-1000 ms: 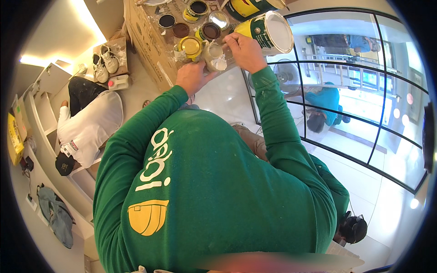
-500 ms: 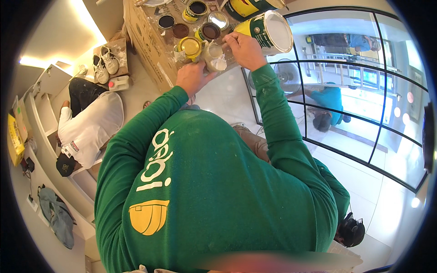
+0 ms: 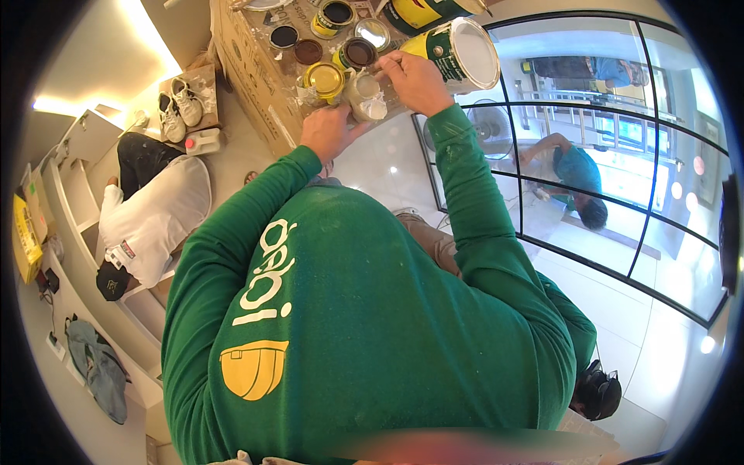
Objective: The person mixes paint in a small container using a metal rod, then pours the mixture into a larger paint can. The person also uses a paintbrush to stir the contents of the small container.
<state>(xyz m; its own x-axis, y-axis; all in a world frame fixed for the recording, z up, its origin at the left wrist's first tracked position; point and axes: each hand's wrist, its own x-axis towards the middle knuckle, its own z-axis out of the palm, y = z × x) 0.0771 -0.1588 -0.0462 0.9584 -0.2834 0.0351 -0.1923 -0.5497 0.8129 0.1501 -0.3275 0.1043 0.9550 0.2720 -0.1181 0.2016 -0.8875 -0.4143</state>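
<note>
My left hand [image 3: 329, 133] grips the base of a pale, paint-smeared cup [image 3: 366, 96] with crumpled wrapping, beside a yellow-lidded tin [image 3: 324, 77]. My right hand [image 3: 412, 84] is closed at the cup's upper right, thumb and forefinger pinched on something small I cannot make out. A dark brown open tin [image 3: 359, 53], a flat brown pot [image 3: 308, 51], a black pot [image 3: 284, 36], a black-topped yellow tin [image 3: 335, 17] and a silver lid [image 3: 373, 32] surround them on brown cardboard [image 3: 252, 74]. A large green-and-yellow bucket [image 3: 469, 54] with a white top lies just right of my right hand.
A co-worker in white [image 3: 155, 217] is low down at left by open shelving [image 3: 74, 182]. White shoes [image 3: 182, 105] and a jug [image 3: 203, 142] sit nearby. A black-framed glass partition [image 3: 643, 108] spans the right, with a fan [image 3: 490, 124] and a person in teal [image 3: 575, 170] visible through it.
The person in teal beyond the glass has shifted rightward and changed arm position. My right fingertips have shifted slightly; my left hand and the cup look unchanged.
</note>
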